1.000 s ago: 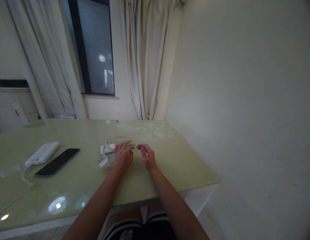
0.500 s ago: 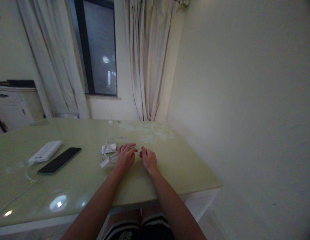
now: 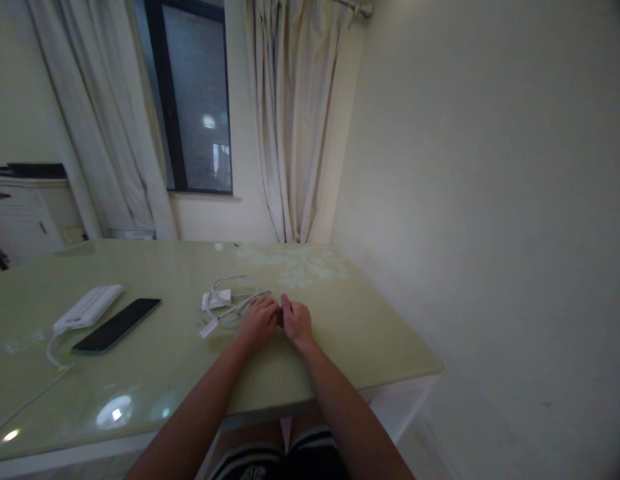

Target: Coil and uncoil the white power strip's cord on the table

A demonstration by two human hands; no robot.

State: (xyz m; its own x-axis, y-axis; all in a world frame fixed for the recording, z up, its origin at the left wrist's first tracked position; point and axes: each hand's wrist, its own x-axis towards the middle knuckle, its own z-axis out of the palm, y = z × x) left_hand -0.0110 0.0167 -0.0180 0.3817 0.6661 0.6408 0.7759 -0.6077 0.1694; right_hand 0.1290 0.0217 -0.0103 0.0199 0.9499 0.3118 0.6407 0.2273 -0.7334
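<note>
My left hand [image 3: 260, 323] is closed at the table's near middle, its curled fingers meeting my right hand. My right hand [image 3: 297, 321] is closed too, with the thumb on top. Whatever may be between the fingers is hidden. Just left of and beyond my left hand lies a white charging cable [image 3: 243, 276] in loose loops. Within the loops is a white charger block [image 3: 220, 299], and a small white tag-like piece [image 3: 209, 329] lies nearer to me.
A dark phone [image 3: 117, 325] lies on the glossy pale green table [image 3: 175, 373], at the left. Beside it is a white power bank [image 3: 89, 307] with a cable running to the left edge. A wall [image 3: 490, 200] borders the table's right side.
My left hand has moved slightly right, its spread fingers curling in to meet my right hand. More of the cable loops shows. My right hand has stayed nearly still.
</note>
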